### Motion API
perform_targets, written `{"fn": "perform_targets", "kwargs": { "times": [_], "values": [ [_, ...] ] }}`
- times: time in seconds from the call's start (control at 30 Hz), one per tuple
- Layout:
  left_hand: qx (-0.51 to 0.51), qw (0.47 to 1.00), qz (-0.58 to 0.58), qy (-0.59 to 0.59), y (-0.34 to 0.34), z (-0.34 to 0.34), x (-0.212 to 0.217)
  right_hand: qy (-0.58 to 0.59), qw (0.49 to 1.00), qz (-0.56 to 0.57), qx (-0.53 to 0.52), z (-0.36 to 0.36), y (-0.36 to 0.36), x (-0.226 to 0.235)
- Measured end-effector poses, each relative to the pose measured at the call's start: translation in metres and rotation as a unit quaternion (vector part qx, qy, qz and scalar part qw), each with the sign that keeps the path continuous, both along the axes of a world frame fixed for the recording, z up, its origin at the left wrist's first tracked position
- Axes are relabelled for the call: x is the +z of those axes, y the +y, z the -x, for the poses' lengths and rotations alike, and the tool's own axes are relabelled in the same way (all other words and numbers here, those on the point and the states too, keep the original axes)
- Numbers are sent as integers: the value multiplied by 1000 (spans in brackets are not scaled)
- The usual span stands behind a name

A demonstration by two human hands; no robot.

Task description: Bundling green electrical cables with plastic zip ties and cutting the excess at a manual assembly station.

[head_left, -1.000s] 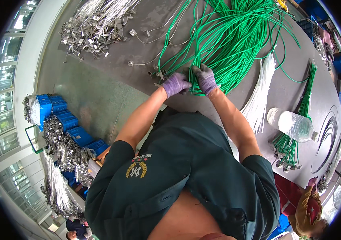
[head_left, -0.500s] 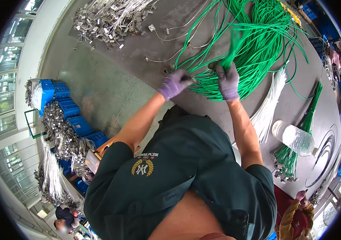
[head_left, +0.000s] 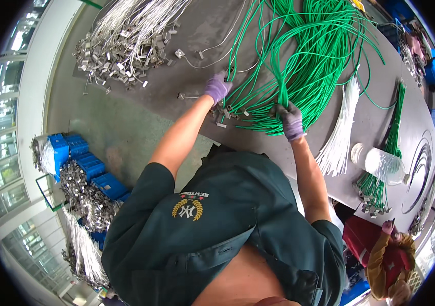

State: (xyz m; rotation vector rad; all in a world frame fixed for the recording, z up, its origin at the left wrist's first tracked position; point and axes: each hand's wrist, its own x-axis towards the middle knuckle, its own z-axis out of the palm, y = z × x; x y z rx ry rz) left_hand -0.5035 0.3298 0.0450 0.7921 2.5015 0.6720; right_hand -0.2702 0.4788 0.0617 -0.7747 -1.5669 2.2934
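Observation:
Both of my hands wear purple gloves with dark fingertips. My right hand (head_left: 290, 120) is closed round a gathered bunch of green cables (head_left: 282, 84), which rises out of its grip and arches toward the far side. Further left, my left hand (head_left: 219, 87) has its fingers bent in at the end of a green cable; the fingertips are partly hidden. Small metal connectors (head_left: 222, 113) on cable ends lie between the two hands, by the table edge. A large heap of loose green cables (head_left: 312, 66) spreads beyond and beside my right hand.
White cables with metal connectors (head_left: 125, 56) are piled at the far left of the grey table (head_left: 187, 76). A white bundle (head_left: 341, 132), a clear plastic bottle (head_left: 383, 164) and a tied green bundle (head_left: 395, 122) lie right. Blue crates (head_left: 107, 186) stand left; another person (head_left: 386, 250) is lower right.
My left hand has moved away from the bunch, up and left to another green cable. My right hand has come slightly lower, still holding the bunch, whose upright end now arches away.

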Motion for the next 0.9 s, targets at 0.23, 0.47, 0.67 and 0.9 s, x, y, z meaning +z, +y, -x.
{"fn": "perform_targets", "kwargs": {
  "times": [0.23, 0.47, 0.67, 0.9],
  "values": [
    [-264, 946, -65, 174, 12, -3, 0, -54, 995, 15, -80, -22, -12, 54],
    [-331, 876, 120, 329, 35, 35, 3, -72, 995, -23, -72, -16, -23, 67],
    [-317, 892, 184, 265, -89, 73, 37, -18, 994, 31, -104, -4, -22, 56],
    [-280, 928, 186, 158, -153, 56, 24, -83, 991, 109, -6, 54, -52, 45]
  ]
}}
